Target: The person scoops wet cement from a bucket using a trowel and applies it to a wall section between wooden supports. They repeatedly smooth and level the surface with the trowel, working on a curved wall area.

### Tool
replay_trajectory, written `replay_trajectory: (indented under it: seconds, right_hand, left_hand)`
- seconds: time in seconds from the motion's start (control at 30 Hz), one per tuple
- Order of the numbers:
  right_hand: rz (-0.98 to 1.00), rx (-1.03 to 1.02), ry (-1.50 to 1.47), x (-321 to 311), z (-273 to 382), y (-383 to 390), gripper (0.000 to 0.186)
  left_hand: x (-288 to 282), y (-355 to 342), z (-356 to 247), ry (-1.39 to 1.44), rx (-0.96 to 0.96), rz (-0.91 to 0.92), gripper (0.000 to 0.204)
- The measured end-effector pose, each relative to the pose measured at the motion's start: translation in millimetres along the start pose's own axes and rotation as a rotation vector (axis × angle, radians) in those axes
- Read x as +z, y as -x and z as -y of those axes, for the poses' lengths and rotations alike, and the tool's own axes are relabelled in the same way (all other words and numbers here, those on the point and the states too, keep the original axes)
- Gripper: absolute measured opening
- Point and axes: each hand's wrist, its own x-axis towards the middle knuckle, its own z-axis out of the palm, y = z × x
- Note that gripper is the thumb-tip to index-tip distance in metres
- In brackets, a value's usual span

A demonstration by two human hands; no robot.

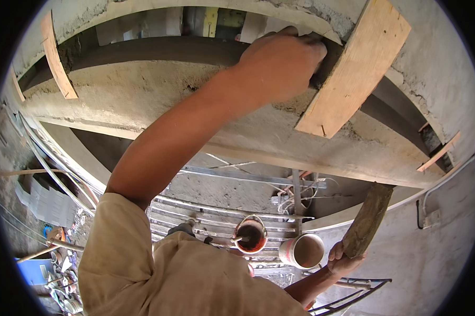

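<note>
thin wood strip [58,55]: far off to the left of the left hand, slanting across the gap.
dark band [158,51]: in the gap, left of the left hand, smooth and curved. it seems wise not to bump it with the wrist.
red bucket [260,244]: well below the left hand, with dark stuff inside and a stick poking out.
left hand [287,63]: up at the gap, knuckles bent. the fingertips are hidden, so i cannot tell if they pinch anything. small, slow, even pushes should work best here.
pale bucket [287,253]: below the left hand, to the left of the right hand.
right hand [346,259]: wrapped tight around the low end of the muddy board. a firm grip should stop it tipping.
nailed plank [356,68]: just right of the left hand. best to mind the nail.
muddy board [368,221]: in the right hand, slanting up and away from it.
</note>
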Motion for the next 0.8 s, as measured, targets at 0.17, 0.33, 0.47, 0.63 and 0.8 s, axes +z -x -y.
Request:
replay_trajectory:
  seconds: [0.17,0.33,0.47,0.63,0.8]
  right_hand:
    - [-0.051,0.094,-0.297,8,-8,12,0.065]
    - [0.321,0.136,-0.786,12,6,27,0.076]
    - [0.259,0.115,-0.650,36,13,43,0.063]
    - [-0.023,0.347,-0.435,75,-27,109,0.068]
    - [-0.151,0.380,-0.325,171,-52,161,0.085]
  left_hand:
    - [-24,21,-1,-0.169,-0.108,-0.041,0.009]
    - [-59,109,-44,0.254,0.034,-0.175,0.024]
    - [-10,183,-65,0.808,-0.012,0.345,0.037]
    - [65,209,-68,1.449,-0.240,0.649,0.041]
    - [81,241,-72,1.899,-0.588,1.086,0.037]
